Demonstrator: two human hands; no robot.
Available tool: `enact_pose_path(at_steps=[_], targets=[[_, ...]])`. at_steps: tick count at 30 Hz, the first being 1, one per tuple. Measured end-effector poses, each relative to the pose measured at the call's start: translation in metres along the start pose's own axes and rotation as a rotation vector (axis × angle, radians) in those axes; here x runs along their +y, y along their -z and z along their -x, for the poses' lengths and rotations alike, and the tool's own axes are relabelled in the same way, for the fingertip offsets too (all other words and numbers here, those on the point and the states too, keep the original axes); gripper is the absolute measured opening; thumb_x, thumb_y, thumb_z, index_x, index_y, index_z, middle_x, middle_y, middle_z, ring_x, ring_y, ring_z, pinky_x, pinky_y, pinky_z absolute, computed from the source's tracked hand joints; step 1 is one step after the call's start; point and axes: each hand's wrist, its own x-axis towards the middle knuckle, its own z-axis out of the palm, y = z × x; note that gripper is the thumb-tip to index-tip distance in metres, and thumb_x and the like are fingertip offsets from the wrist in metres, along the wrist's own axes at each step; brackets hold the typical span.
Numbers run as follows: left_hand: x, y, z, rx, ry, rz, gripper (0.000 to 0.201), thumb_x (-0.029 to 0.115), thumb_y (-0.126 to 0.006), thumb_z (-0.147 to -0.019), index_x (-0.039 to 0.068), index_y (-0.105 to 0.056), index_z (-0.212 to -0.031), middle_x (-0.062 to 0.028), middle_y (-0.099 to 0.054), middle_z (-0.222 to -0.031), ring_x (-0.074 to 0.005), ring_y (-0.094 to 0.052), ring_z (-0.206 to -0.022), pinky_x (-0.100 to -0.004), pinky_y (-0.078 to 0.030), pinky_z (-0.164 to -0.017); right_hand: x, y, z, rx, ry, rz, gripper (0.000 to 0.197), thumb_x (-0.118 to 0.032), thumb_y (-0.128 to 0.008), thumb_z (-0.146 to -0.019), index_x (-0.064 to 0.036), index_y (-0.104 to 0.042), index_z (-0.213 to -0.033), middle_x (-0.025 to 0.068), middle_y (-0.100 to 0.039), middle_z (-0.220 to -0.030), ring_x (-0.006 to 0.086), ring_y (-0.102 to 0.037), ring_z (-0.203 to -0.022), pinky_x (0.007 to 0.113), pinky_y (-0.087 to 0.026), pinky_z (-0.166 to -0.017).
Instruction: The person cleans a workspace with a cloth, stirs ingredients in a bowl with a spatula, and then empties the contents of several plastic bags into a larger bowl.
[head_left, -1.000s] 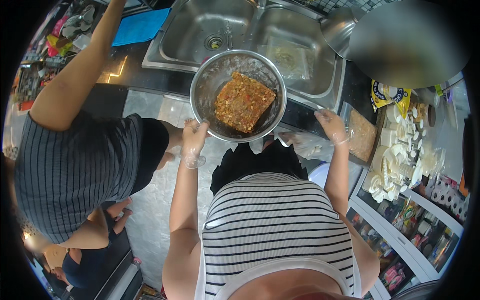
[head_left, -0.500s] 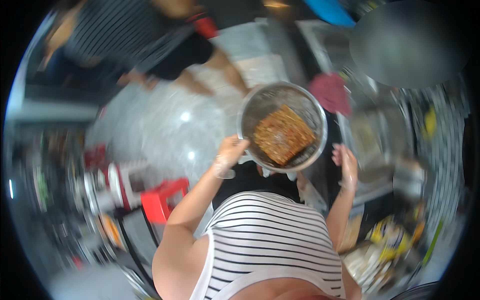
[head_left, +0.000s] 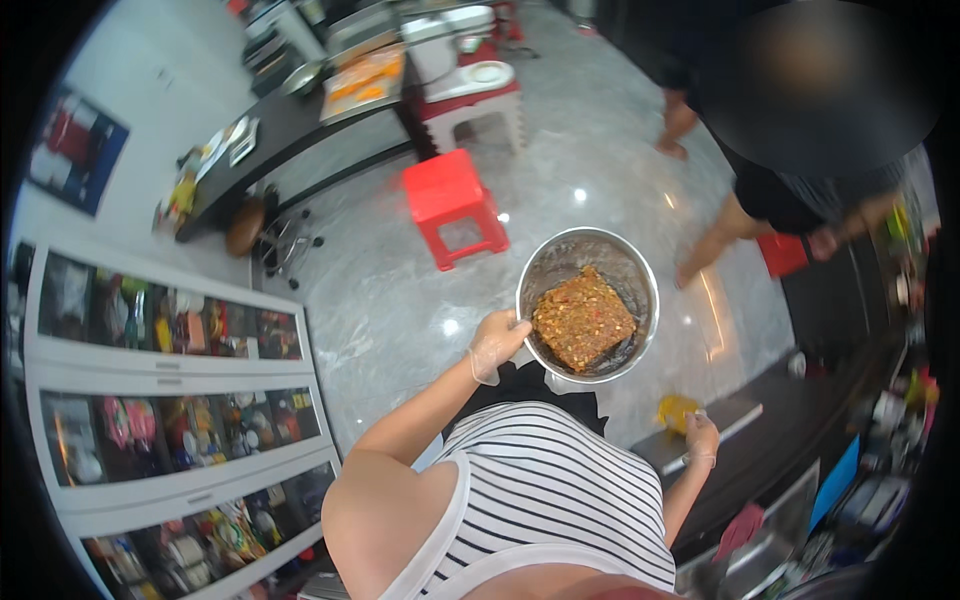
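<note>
My left hand [head_left: 503, 338], in a clear plastic glove, grips the rim of a round steel bowl [head_left: 648, 335] held in front of my body. Inside lies a thick, squarish slab of reddish-brown seasoned food [head_left: 583, 318] flecked with chopped bits; its exact kind is not plain. My right hand [head_left: 702, 437], also in a clear glove, is apart from the bowl with its fingers loosely bent. Just beyond those fingers appears a small yellow thing [head_left: 677, 411], blurred, by the edge of a dark counter [head_left: 770, 430]; I see no grip on it.
A red stool [head_left: 445, 190] stands ahead on the grey floor. Farther back, a dark table [head_left: 290, 125] carries a tray of orange food [head_left: 362, 85]. Glass-fronted cabinets [head_left: 185, 370] line the left. Another person's leg [head_left: 720, 230] shows at right; a sink [head_left: 740, 575] is at lower right.
My body has turned left, so stool and cabinets come into view and the sink has swung to the lower right. My left hand still carries the bowl; my right hand sits lower, farther from it.
</note>
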Motion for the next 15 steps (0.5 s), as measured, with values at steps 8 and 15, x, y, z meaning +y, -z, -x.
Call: enact_pose_path(at_steps=[8, 15], targets=[[-0.032, -0.066, 0.034, 0.55, 0.083, -0.024, 0.031, 0.026, -0.056, -0.077, -0.004, -0.063, -0.084, -0.0185, -0.063, -0.068, -0.0274, -0.062, -0.064, -0.0391, -0.046, -0.06, -0.048, -0.005, -0.156, -0.306, 0.5, -0.057, 0.046, -0.04, -0.052, -0.084, 0.001, -0.063, -0.104, 0.0239, -0.062, -0.103, 0.0355, -0.059, -0.099, 0.038, -0.045, -0.086], [-0.039, -0.089, 0.001, 0.907, 0.237, 0.387, 0.033, 0.028, -0.057, -0.079, -0.004, -0.063, -0.086, -0.0176, -0.065, -0.074, -0.0256, -0.06, -0.064, -0.0409, -0.052, -0.063, -0.058, -0.067, -0.287, -0.567, 0.626, 0.089, 0.047, -0.044, -0.053, -0.083, -0.0042, -0.064, -0.106, 0.0212, -0.063, -0.103, 0.0298, -0.062, -0.098, 0.04, -0.046, -0.085]])
